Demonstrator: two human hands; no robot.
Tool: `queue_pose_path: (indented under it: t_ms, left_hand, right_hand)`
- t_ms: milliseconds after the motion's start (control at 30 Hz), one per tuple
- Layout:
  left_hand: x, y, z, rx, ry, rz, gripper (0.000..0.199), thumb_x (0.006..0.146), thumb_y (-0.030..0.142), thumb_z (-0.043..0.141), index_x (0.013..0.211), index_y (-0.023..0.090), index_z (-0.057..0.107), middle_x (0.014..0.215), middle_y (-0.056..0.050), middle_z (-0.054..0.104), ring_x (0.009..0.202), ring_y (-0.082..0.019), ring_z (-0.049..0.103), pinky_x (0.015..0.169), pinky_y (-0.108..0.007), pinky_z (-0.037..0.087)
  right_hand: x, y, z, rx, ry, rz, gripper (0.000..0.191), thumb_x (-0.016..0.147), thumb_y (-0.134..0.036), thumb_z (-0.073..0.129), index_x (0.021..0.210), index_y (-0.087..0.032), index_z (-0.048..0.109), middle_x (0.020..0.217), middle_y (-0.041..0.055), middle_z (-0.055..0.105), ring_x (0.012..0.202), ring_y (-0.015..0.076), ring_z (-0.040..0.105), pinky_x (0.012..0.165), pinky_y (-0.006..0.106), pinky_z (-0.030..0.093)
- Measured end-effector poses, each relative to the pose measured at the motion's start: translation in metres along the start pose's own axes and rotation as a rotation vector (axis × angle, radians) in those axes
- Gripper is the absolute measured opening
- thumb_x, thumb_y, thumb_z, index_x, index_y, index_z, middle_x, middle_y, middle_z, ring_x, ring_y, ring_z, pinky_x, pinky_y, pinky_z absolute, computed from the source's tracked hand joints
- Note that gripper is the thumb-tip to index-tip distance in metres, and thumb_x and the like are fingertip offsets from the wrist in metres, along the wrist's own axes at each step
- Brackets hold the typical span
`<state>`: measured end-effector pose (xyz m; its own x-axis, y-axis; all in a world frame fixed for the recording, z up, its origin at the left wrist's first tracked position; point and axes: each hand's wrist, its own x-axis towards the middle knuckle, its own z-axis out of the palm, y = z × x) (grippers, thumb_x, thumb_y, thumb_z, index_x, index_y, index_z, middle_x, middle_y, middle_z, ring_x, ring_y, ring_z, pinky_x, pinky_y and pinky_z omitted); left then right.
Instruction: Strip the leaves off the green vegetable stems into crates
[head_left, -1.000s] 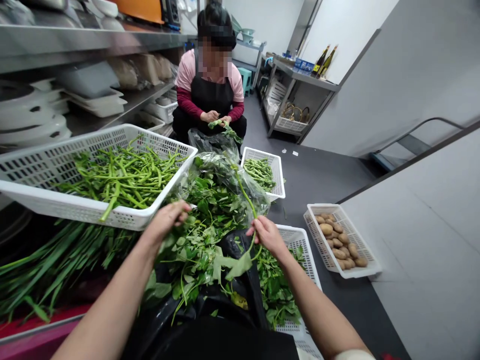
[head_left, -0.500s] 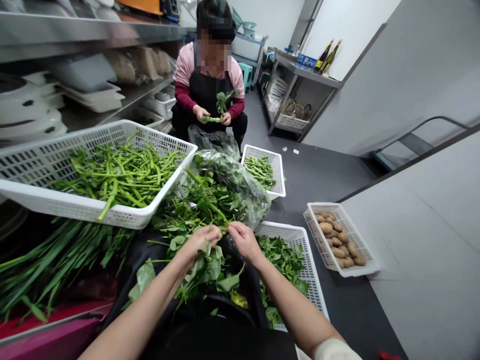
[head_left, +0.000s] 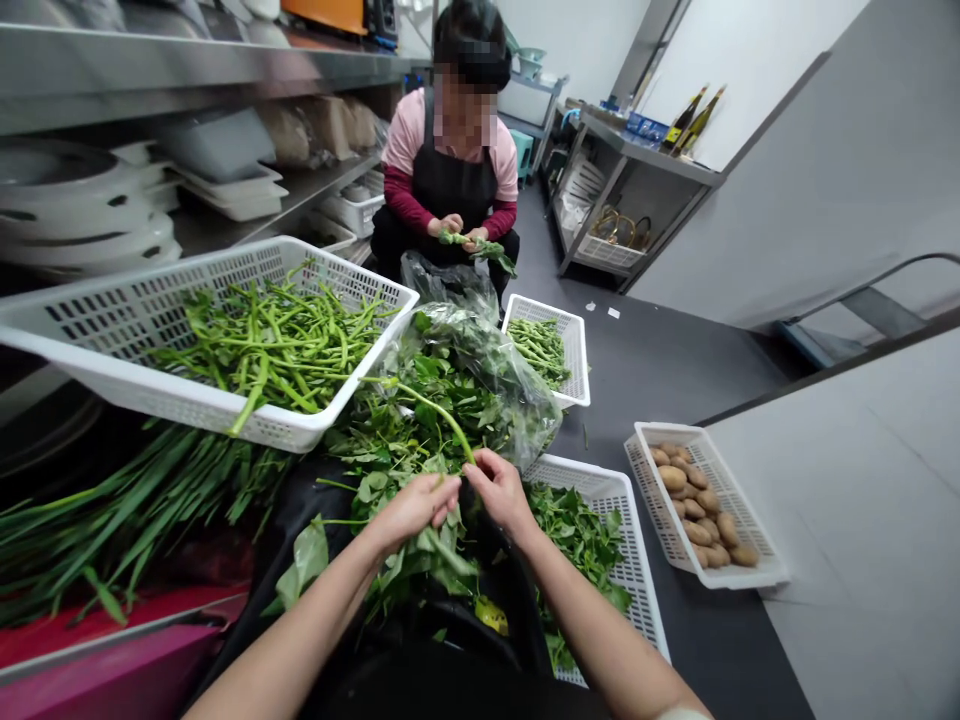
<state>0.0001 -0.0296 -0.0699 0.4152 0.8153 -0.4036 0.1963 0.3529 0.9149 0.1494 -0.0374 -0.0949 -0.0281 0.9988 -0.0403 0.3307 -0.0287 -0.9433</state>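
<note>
We find the right hand (head_left: 501, 495) pinching a slender green stem (head_left: 439, 405), but cannot determine the left hand (head_left: 420, 510) grip.

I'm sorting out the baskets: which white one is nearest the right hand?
The basket of leaves, just right of the right hand; the ones holding stems, short green pieces and potatoes sit farther off.

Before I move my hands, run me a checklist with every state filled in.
1. Right grip closed on the long stem: ok.
2. Left grip holding something: cannot tell, curled fingers hide it.
3. Room in the large basket: ok, its left end shows bare.
4. All picked stems inside that basket: not ok, one pokes over the front rim.
5. Other person's hands apart from yours: ok.
6. Potatoes inside their basket: ok.
</note>
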Motion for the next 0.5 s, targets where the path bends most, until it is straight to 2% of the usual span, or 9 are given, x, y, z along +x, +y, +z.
queue_pose_path:
  t_ms: [67,100,133,200,233,300,367,433,500]
  left_hand:
    - [0.005,0.007,-0.020,-0.116,0.220,0.019,0.049,0.069,0.067,0.047,0.052,0.021,0.044,0.039,0.007,0.034,0.039,-0.010,0.031,0.046,-0.023,0.029]
    - [0.006,0.010,-0.030,-0.132,0.285,0.036,0.048,0.069,0.066,0.047,0.053,0.021,0.044,0.040,0.007,0.035,0.039,-0.010,0.032,0.046,-0.023,0.031]
    - [0.007,0.011,-0.039,-0.107,0.305,0.049,0.047,0.071,0.065,0.046,0.054,0.021,0.045,0.041,0.006,0.039,0.040,-0.010,0.035,0.047,-0.023,0.033]
    - [0.007,0.009,-0.049,0.051,0.266,0.053,0.043,0.074,0.060,0.045,0.059,0.020,0.052,0.048,0.001,0.051,0.047,-0.014,0.048,0.053,-0.026,0.040]
    - [0.007,0.005,-0.050,0.157,0.244,0.044,0.041,0.074,0.057,0.046,0.066,0.019,0.057,0.058,-0.003,0.060,0.055,-0.018,0.055,0.058,-0.029,0.043]
    - [0.007,-0.005,-0.048,0.360,0.234,0.020,0.042,0.072,0.052,0.050,0.088,0.015,0.064,0.093,-0.014,0.069,0.087,-0.028,0.063,0.077,-0.036,0.045]
    - [0.007,-0.009,-0.045,0.519,0.242,0.000,0.056,0.066,0.046,0.060,0.111,0.013,0.060,0.127,-0.019,0.056,0.118,-0.034,0.049,0.095,-0.041,0.037]
    - [0.003,-0.001,-0.050,0.591,0.236,0.024,0.057,0.064,0.043,0.063,0.115,0.017,0.060,0.138,-0.017,0.046,0.128,-0.035,0.039,0.103,-0.043,0.029]
    - [-0.003,0.019,-0.069,0.589,0.315,0.130,0.042,0.070,0.043,0.058,0.107,0.023,0.065,0.134,-0.011,0.052,0.126,-0.032,0.043,0.105,-0.041,0.027]
  right_hand:
    - [-0.002,0.007,0.001,0.004,-0.028,0.022,0.023,0.076,-0.038,0.052,0.067,-0.017,0.054,0.061,-0.0037,0.044,0.060,0.0103,0.039,0.057,0.022,0.033]
    - [-0.001,0.009,0.001,0.043,-0.029,0.051,0.024,0.075,-0.039,0.052,0.066,-0.017,0.053,0.060,-0.0039,0.043,0.058,0.0101,0.038,0.055,0.022,0.033]
    - [0.002,0.010,0.002,0.094,-0.019,0.084,0.024,0.075,-0.039,0.052,0.065,-0.017,0.052,0.059,-0.0043,0.041,0.056,0.0097,0.037,0.052,0.022,0.032]
    - [0.018,0.004,0.004,0.184,0.028,0.120,0.026,0.074,-0.042,0.053,0.064,-0.018,0.049,0.056,-0.0055,0.036,0.051,0.0087,0.033,0.047,0.021,0.029]
    - [0.031,-0.004,0.007,0.205,0.048,0.111,0.027,0.074,-0.042,0.054,0.064,-0.018,0.049,0.055,-0.0058,0.035,0.050,0.0084,0.032,0.046,0.021,0.028]
    - [0.065,-0.029,0.017,0.207,0.035,0.045,0.026,0.073,-0.043,0.056,0.065,-0.018,0.050,0.056,-0.0055,0.037,0.050,0.0083,0.034,0.045,0.020,0.030]
    - [0.105,-0.059,0.032,0.187,-0.052,-0.041,0.025,0.074,-0.042,0.056,0.070,-0.017,0.056,0.061,-0.0034,0.046,0.055,0.0092,0.042,0.049,0.020,0.035]
    - [0.147,-0.085,0.046,0.158,-0.234,-0.106,0.030,0.074,-0.042,0.058,0.091,-0.018,0.061,0.077,-0.0003,0.057,0.069,0.0122,0.053,0.058,0.022,0.043]
    - [0.182,-0.095,0.050,0.095,-0.249,-0.170,0.039,0.076,-0.043,0.057,0.107,-0.019,0.058,0.097,0.0030,0.061,0.085,0.0148,0.057,0.071,0.026,0.047]
